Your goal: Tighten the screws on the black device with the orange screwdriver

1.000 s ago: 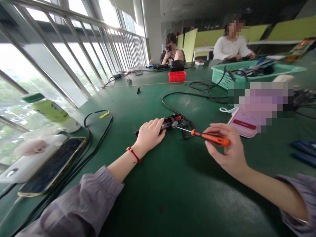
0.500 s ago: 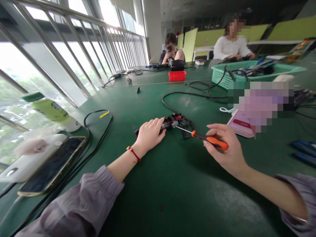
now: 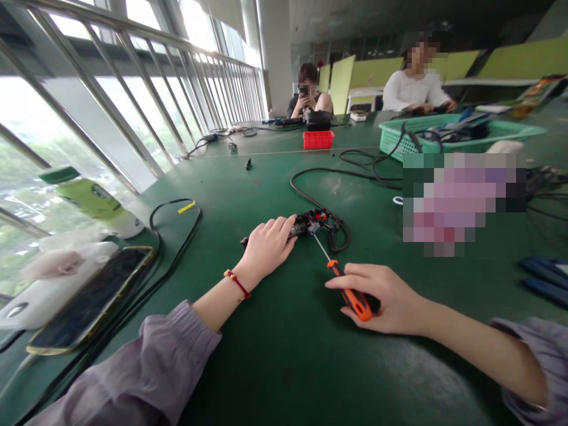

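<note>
My left hand (image 3: pixel 270 242) is wrapped over a black cylindrical device (image 3: pixel 306 223) lying on the green table, pressing it down. The device's right end shows exposed wires and red parts, and a black cable runs from it. Between the thumb and fingers of my right hand (image 3: pixel 386 296) is an orange-and-black screwdriver (image 3: pixel 350 293), slanting up and to the left. Its thin metal shaft reaches the small grey part at the device's open end. Whether the tip sits in a screw is too small to tell.
Left of my arm lie a phone (image 3: pixel 91 302), a black cable (image 3: pixel 177 251) and a green-capped bottle (image 3: pixel 95 204). Farther off stand a red box (image 3: pixel 318 140) and a green basket (image 3: pixel 390 142). Blue-handled pliers (image 3: pixel 544 281) lie right. Two people sit across the table.
My right hand has swung down and toward me, so the screwdriver now slants more steeply, its tip still at the device. My left hand has stayed on the device.
</note>
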### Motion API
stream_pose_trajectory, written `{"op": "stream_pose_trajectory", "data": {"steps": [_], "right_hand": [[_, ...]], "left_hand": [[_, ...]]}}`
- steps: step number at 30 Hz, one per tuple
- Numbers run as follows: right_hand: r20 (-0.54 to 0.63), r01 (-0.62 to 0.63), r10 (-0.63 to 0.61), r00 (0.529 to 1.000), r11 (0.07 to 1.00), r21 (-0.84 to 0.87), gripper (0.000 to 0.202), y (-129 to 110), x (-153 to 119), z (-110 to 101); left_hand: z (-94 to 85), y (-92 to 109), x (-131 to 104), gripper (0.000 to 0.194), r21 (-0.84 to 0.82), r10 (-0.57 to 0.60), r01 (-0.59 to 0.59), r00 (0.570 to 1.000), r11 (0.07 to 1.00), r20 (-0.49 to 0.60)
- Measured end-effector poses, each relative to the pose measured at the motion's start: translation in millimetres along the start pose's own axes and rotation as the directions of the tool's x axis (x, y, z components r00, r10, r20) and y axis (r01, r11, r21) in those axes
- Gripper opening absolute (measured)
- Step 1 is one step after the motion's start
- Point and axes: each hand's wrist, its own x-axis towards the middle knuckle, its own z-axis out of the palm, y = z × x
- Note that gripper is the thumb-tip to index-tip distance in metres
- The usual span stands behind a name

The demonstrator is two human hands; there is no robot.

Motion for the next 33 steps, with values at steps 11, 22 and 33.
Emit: {"op": "stream_pose_trajectory", "data": {"steps": [11, 22, 33], "right_hand": [[0.113, 0.063, -0.057, 0.992, 0.997, -0.048, 0.027, 1, 2, 3], [0.122, 0.059, -0.053, 0.991, 0.997, -0.046, 0.027, -1, 1, 3], [0.135, 0.04, -0.033, 0.99, 0.998, -0.048, 0.027, 0, 1, 3]], "left_hand": [[-12.5, -22, -28, 0.043, 0.122, -0.204, 0.194, 0.976, 0.973, 0.071], [-17.3, -104, -65, 0.038, 0.226, -0.664, 0.665, 0.742, 0.712, -0.094], [-23.9, -116, -77, 0.029, 0.144, -0.606, 0.625, 0.78, 0.767, -0.158]]}}
